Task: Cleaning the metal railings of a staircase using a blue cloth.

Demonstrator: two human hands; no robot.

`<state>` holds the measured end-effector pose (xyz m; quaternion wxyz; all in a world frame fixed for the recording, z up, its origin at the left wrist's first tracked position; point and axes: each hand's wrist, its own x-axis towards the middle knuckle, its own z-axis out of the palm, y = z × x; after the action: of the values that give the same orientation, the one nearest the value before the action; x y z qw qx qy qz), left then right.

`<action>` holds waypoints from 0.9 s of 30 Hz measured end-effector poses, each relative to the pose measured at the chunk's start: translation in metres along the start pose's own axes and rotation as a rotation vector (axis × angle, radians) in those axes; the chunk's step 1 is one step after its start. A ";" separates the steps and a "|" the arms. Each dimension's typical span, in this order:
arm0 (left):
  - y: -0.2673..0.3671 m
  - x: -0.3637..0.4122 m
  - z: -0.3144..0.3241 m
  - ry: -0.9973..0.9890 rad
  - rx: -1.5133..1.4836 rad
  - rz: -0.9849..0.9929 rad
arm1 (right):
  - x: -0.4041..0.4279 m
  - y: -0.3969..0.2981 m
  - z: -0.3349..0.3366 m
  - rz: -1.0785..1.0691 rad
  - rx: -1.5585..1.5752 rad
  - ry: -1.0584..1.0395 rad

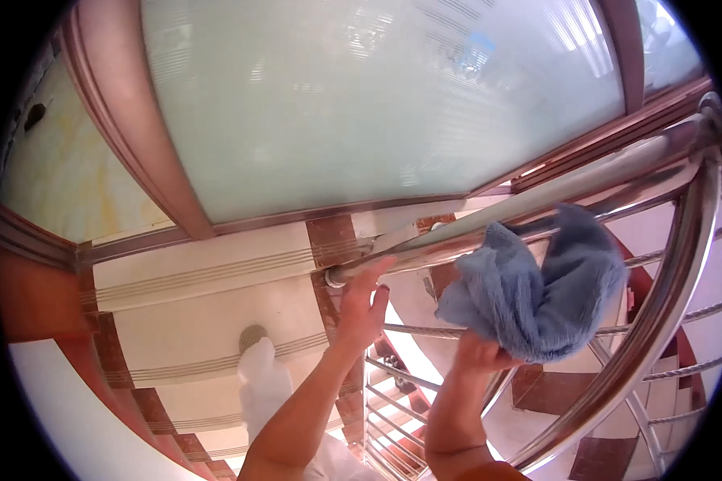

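Note:
A bunched blue-grey cloth (535, 294) is held in my right hand (480, 353), in front of the stainless steel handrail (589, 186). Its folds hide most of the fingers and part of the rail behind. My left hand (361, 309) is raised by the rail's lower left end, thumb and fingers apart, with nothing in it. Whether its fingertips touch the metal I cannot tell. A curved steel tube (668, 312) sweeps down at the right of the cloth.
Cream stair treads (216, 337) with dark red-brown borders run below on the left. My shoe (253, 338) shows under white trousers. Twisted metal rods (418, 329) cross the balustrade. Ahead stands a large frosted glass panel (367, 120) in a brown frame (111, 96).

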<state>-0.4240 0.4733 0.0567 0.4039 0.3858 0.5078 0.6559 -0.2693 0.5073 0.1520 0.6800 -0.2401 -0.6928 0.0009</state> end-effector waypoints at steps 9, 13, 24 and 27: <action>-0.007 0.005 -0.017 0.214 -0.189 -0.117 | 0.051 -0.002 0.113 -0.198 -1.027 -1.163; -0.008 0.006 -0.029 0.313 -0.260 -0.137 | -0.034 0.038 0.120 -0.130 -1.015 -1.400; -0.007 0.004 -0.065 0.392 -0.219 -0.311 | -0.224 0.121 0.125 -0.434 -1.111 -1.464; -0.004 0.006 -0.072 0.410 -0.201 -0.371 | -0.260 0.112 0.134 -0.533 -1.093 -1.503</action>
<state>-0.4913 0.4538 0.0399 0.4420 0.1037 0.5731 0.6823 -0.3685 0.5634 -0.1392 -0.1685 -0.2952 -0.8835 -0.3224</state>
